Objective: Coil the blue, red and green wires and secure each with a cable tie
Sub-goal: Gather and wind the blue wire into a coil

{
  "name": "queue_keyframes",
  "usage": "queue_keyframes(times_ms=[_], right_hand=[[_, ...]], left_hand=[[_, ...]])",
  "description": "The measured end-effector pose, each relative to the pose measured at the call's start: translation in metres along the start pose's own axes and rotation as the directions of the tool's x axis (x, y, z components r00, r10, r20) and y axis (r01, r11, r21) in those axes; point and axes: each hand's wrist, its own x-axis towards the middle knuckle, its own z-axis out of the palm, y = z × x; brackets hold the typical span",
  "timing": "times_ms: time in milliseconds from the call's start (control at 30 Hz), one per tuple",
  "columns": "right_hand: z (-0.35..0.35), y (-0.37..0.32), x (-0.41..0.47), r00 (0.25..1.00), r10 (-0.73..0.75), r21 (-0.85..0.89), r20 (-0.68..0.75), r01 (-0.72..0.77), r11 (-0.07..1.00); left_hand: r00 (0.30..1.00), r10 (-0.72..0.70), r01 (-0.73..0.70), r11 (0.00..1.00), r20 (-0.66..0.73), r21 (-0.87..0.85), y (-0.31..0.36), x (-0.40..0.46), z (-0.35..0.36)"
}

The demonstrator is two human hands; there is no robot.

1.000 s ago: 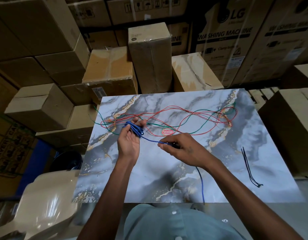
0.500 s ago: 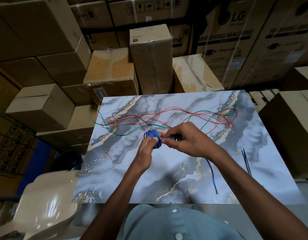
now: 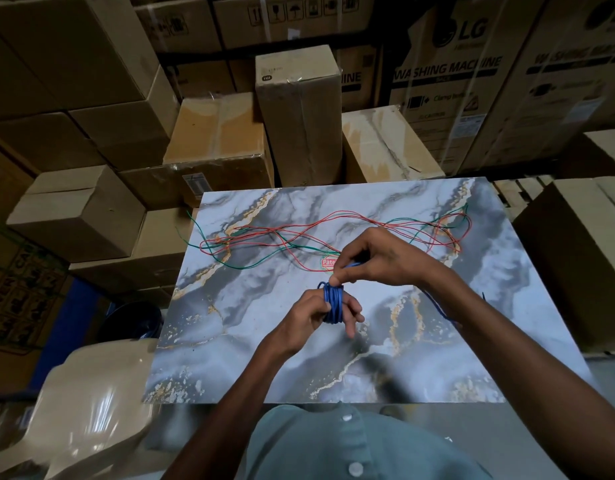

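The blue wire (image 3: 333,303) sits coiled around the left hand (image 3: 318,315)'s fingers (image 3: 351,315) (thumb pressed on the loops), just above the marble board (image 3: 250,341). The right hand (image 3: 375,261) pinches its free strand at the coil's top; red wire (image 3: 281,233) and green wire (image 3: 250,265) lie loose across the board's far half.

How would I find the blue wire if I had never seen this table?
Look at the marble-patterned table, near its middle, where two hands meet. The blue wire is wound in a tight bundle around the fingers of the left hand. The red wire and green wire lie loose and spread out farther back.
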Motion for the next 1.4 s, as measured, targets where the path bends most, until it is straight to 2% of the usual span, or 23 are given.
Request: queue_keyframes(times_ms=[133,233,400,533,700,867,933,1033,1167,1267,1400], right_hand=[[0.007,0.017,0.002,0.998,-0.031,0.176,-0.055,0.04,0.984],[0.019,0.035,0.002,0.994,0.06,0.383,-0.093,-0.02,0.924],[0.05,0.064,-0.006,0.977,0.213,0.68,-0.025,-0.139,0.72],[0.067,0.067,-0.016,0.973,0.212,0.739,0.092,-0.21,0.64],[0.068,0.057,-0.025,0.968,0.204,0.633,0.145,-0.249,0.733],[0.065,0.047,-0.028,0.939,0.269,0.462,0.215,-0.34,0.819],[0.064,0.039,-0.029,0.939,0.284,0.362,0.194,-0.337,0.869],[0.064,0.022,-0.029,0.954,0.279,0.103,0.111,-0.29,0.951],[0.057,-0.001,-0.033,0.976,0.219,-0.084,0.009,-0.218,0.972],[0.049,-0.011,-0.037,0.98,0.198,-0.136,-0.013,-0.197,0.971],[0.042,-0.019,-0.041,0.99,0.141,-0.296,-0.015,-0.139,0.945]], left_hand=[[0.999,-0.001,0.006,0.995,0.053,-0.098,0.006,-0.004,0.005],[1.0,-0.022,0.023,0.968,0.007,-0.25,0.012,-0.006,0.007],[0.991,0.022,-0.078,0.902,-0.134,-0.424,0.022,-0.007,0.001],[0.978,-0.011,-0.102,0.846,-0.209,-0.523,0.028,-0.008,-0.002],[0.949,-0.041,-0.159,0.795,-0.313,-0.586,0.024,-0.004,-0.003],[0.908,-0.056,-0.189,0.83,-0.415,-0.524,0.016,0.002,-0.007],[0.893,-0.058,-0.188,0.853,-0.446,-0.488,0.011,0.004,-0.009],[0.882,-0.06,-0.173,0.881,-0.468,-0.44,0.002,0.005,-0.011],[0.869,-0.068,-0.143,0.913,-0.49,-0.381,-0.01,0.003,-0.015],[0.868,-0.083,-0.125,0.918,-0.49,-0.377,-0.013,0.0,-0.018],[0.869,-0.112,-0.08,0.929,-0.482,-0.36,-0.009,-0.001,-0.017]])
